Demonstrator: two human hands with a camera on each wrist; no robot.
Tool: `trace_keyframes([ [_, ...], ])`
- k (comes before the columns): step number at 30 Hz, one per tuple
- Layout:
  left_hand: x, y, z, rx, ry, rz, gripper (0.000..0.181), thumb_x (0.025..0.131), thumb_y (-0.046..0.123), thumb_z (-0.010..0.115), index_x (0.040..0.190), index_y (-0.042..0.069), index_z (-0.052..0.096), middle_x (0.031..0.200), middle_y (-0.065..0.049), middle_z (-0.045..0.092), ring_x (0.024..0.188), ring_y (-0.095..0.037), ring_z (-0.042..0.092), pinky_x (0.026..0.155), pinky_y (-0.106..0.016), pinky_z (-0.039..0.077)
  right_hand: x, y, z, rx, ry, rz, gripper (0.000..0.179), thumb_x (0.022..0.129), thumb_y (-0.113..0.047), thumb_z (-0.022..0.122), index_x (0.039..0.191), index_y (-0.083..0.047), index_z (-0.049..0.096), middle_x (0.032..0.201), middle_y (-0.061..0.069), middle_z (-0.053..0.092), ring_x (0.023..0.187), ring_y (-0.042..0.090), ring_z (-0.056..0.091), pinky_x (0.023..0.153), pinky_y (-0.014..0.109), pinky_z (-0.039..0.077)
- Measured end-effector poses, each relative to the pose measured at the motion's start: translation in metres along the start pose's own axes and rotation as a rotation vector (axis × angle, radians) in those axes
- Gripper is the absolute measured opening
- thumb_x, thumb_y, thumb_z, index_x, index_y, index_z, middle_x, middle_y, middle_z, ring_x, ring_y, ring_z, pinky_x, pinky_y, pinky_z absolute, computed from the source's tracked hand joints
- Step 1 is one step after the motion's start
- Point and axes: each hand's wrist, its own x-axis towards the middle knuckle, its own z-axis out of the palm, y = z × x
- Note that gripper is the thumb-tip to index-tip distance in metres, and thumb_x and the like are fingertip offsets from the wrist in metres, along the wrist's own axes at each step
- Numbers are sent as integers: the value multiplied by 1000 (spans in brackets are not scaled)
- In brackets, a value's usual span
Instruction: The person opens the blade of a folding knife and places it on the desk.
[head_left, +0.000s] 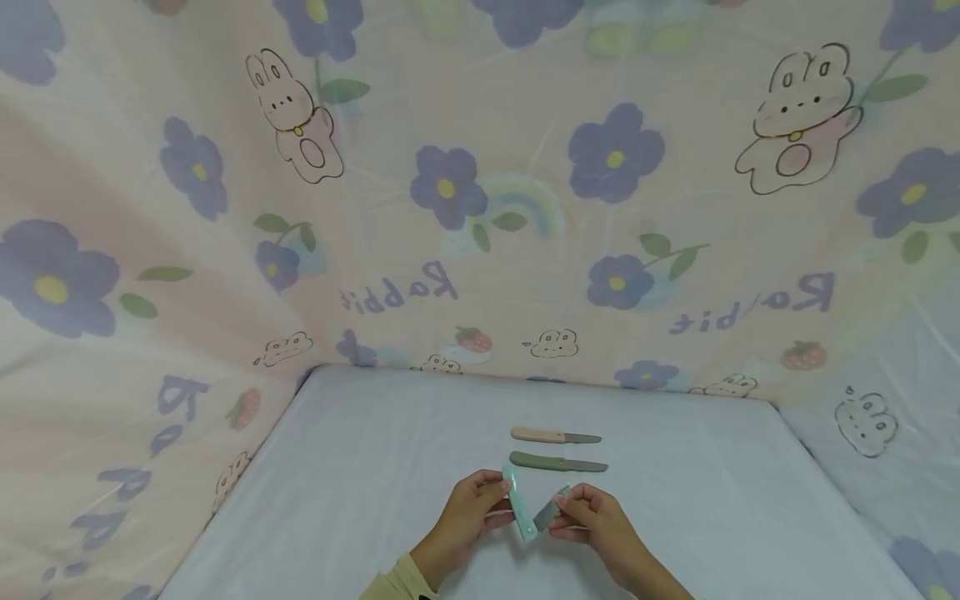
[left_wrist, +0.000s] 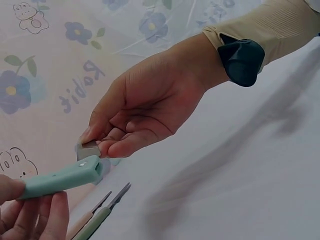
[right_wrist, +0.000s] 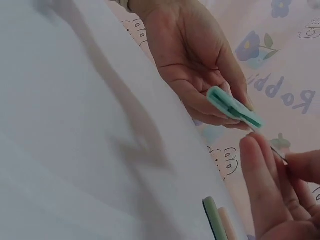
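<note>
A mint-green folding knife (head_left: 519, 504) is partly unfolded over the table, its blade (head_left: 549, 510) angled out from the handle in a V. My left hand (head_left: 476, 507) holds the handle between thumb and fingers. With thumb and fingers, my right hand (head_left: 596, 518) pinches the blade, covering part of it. In the left wrist view the handle (left_wrist: 60, 181) shows its pivot end, and the blade (left_wrist: 88, 151) sits under the right thumb. The right wrist view looks onto the handle's slot (right_wrist: 227, 104).
Just beyond the hands, a green-handled knife (head_left: 538, 461) and a beige-handled knife (head_left: 537, 434) lie side by side, blades out to the right. They rest on a white table (head_left: 360, 450). Printed rabbit-and-flower cloth (head_left: 517, 275) hangs around its back and sides.
</note>
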Motion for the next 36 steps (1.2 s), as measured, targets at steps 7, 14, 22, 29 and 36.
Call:
trace_keyframes([
  [7, -2, 1, 3, -44, 32, -3, 35, 84, 19, 61, 107, -5, 49, 94, -12, 61, 84, -23, 61, 75, -39, 51, -6, 0, -1, 61, 24, -2, 21, 87, -15, 57, 92, 2, 46, 87, 14, 62, 80, 24, 63, 79, 41, 49],
  [14, -3, -2, 7, -137, 81, 3, 35, 84, 17, 61, 107, -6, 46, 100, -18, 58, 87, -25, 61, 78, -41, 49, -12, 4, -3, 120, 118, -10, 25, 87, -15, 57, 96, 4, 44, 89, 17, 60, 86, 28, 61, 81, 39, 48],
  [22, 0, -11, 13, -246, 149, -3, 31, 85, 14, 59, 106, -3, 43, 99, -14, 57, 89, -28, 60, 79, -40, 49, -16, 4, 2, 207, 259, 11, 26, 85, -14, 59, 96, 4, 43, 92, 19, 59, 86, 26, 62, 82, 38, 47],
  [29, 5, -18, 23, -312, 241, 19, 34, 85, 16, 59, 106, -3, 40, 100, -16, 56, 89, -27, 60, 79, -39, 49, -17, 6, 5, 249, 389, -2, 22, 86, -10, 56, 96, 3, 42, 91, 20, 60, 84, 26, 62, 80, 38, 48],
  [36, 8, -23, 34, -372, 310, 51, 31, 85, 12, 59, 103, -2, 39, 99, -16, 54, 86, -27, 60, 79, -38, 49, -18, 7, 5, 323, 453, -11, 22, 87, -9, 55, 98, 3, 41, 89, 19, 61, 83, 24, 63, 81, 37, 48],
])
